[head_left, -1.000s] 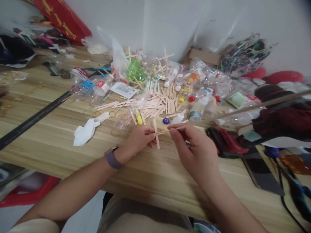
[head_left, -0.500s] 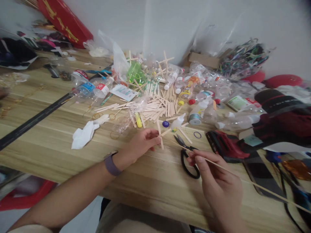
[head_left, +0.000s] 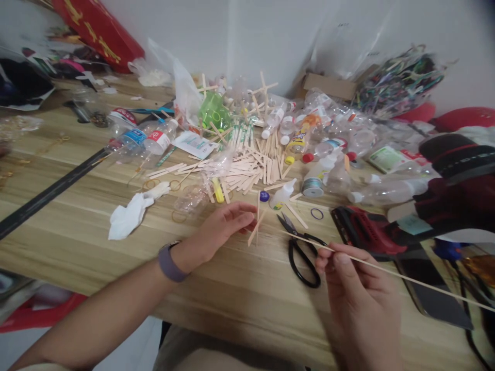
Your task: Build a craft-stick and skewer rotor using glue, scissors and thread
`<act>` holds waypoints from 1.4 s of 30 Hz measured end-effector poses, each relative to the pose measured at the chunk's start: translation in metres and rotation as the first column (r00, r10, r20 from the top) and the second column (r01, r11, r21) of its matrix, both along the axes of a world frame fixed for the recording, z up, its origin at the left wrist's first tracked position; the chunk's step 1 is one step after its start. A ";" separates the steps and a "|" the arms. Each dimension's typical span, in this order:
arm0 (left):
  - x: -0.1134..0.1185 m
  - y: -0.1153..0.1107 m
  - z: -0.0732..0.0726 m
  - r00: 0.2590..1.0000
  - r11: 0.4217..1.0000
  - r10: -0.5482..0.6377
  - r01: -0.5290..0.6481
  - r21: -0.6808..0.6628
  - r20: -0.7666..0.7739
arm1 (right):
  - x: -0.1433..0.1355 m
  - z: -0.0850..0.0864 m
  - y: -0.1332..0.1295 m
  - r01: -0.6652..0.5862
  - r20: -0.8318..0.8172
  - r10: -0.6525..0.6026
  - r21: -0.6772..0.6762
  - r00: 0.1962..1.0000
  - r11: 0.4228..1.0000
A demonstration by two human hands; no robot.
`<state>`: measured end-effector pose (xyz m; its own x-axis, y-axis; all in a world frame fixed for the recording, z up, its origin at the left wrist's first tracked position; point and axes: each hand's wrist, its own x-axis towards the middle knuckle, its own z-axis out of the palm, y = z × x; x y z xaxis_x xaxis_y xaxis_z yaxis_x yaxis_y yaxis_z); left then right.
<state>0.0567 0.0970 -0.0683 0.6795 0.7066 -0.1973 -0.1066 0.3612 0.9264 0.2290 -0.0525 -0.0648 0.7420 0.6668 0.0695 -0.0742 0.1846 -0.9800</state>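
My left hand (head_left: 222, 229), with a watch on its wrist, is closed at the fingertips on a cross of two flat craft sticks (head_left: 257, 225), held above the table. My right hand (head_left: 358, 286) pinches a long thin wooden stick (head_left: 413, 274). Its near tip points left at the cross, with a gap between them; the other end runs out past the right edge. Below the thin stick lie black-handled scissors (head_left: 303, 260), partly crossed by it. A blue bottle cap (head_left: 264, 196) and a small white squeeze bottle (head_left: 283, 195) are just beyond the cross.
Loose craft sticks (head_left: 247, 172) are heaped mid-table, with plastic bottles (head_left: 328, 149) behind and to the right. At right are a red and black power tool (head_left: 367, 232) and a dark phone (head_left: 429, 288). Crumpled white tissue (head_left: 127, 216) and a long black bar (head_left: 58, 188) lie left.
The cross has turned in my left fingers, so its sticks now look closer together and steeper. My right hand has drawn the thin stick to the right, away from the cross.
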 end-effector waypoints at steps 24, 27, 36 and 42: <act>-0.001 0.003 -0.006 0.994 0.994 -0.106 0.106 0.002 0.000 | -0.001 -0.004 -0.002 -0.026 -0.020 0.025 -0.048 0.999 0.999; -0.001 0.003 -0.006 0.994 0.994 -0.106 0.106 0.002 0.000 | -0.002 -0.004 -0.002 -0.024 -0.023 0.023 -0.048 0.999 0.999; -0.005 0.002 0.001 0.989 0.998 -0.057 0.060 -0.021 0.133 | 0.000 0.003 0.002 -0.021 -0.191 0.019 -0.006 0.981 1.000; -0.003 0.002 -0.002 0.999 0.997 0.042 -0.041 -0.073 0.014 | 0.003 -0.002 0.003 -0.044 -0.435 0.027 -0.030 0.900 0.999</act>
<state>0.0533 0.0994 -0.0706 0.6533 0.7185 -0.2386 -0.1369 0.4221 0.8961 0.2320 -0.0491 -0.0667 0.6688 0.6887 -0.2799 -0.4997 0.1377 -0.8552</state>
